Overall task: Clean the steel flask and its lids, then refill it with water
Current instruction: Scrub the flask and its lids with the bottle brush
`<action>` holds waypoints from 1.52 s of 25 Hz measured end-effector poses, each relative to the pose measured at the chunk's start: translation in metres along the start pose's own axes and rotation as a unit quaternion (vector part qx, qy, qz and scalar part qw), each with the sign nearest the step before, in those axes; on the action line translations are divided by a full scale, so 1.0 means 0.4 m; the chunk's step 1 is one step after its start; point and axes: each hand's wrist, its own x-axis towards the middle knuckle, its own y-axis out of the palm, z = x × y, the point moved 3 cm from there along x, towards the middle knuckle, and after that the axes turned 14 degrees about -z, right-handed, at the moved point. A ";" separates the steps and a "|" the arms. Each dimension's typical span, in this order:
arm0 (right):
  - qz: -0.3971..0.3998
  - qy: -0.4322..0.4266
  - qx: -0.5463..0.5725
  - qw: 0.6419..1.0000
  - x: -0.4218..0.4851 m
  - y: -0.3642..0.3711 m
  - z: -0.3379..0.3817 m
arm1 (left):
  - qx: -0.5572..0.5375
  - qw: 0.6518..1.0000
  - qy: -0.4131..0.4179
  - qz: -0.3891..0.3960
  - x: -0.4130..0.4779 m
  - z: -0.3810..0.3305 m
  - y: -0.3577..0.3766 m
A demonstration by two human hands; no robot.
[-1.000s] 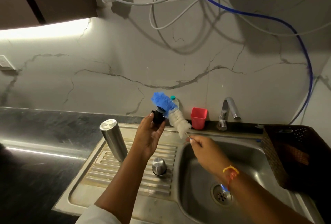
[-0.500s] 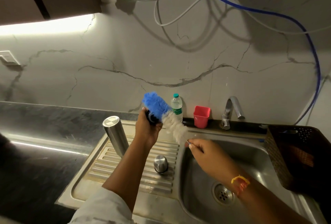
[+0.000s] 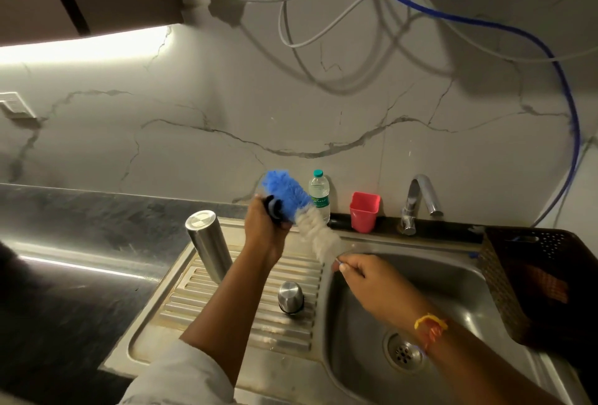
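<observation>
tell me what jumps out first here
The blue and white bottle brush above the drainboard stands out, its handle pinched by the right hand while the left hand grips a small black lid against its bristles. The steel flask stands on the drainboard at left, a steel cap nearer us.

The sink basin is open from above down to the drain, crossed only by the right hand and its forearm. A dark basket walls off its right side. On the drainboard 2 things stand: a steel flask at the far left and a steel lid near the basin edge, with the left forearm passing between them. The left hand grips a black lid, and the brush, pinched by the right hand, slants in front of the plastic bottle. Beside the bottle, a pink cup and the tap line the back ledge. Bare counter lies left of the flask
</observation>
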 end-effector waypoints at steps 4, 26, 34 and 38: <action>-0.056 0.004 0.045 0.997 0.029 -0.015 0.023 | -0.019 0.998 -0.053 -0.027 0.003 0.032 -0.004; -0.113 -0.036 -0.124 0.985 -0.010 0.006 -0.004 | -0.032 0.997 -0.030 -0.069 -0.021 0.048 0.003; -0.121 -0.058 -0.149 0.980 -0.035 0.005 0.008 | -0.038 0.998 -0.038 -0.044 -0.024 0.049 0.015; -0.139 -0.074 -0.166 0.973 -0.028 -0.007 -0.006 | -0.026 0.998 -0.027 -0.054 -0.033 0.026 0.027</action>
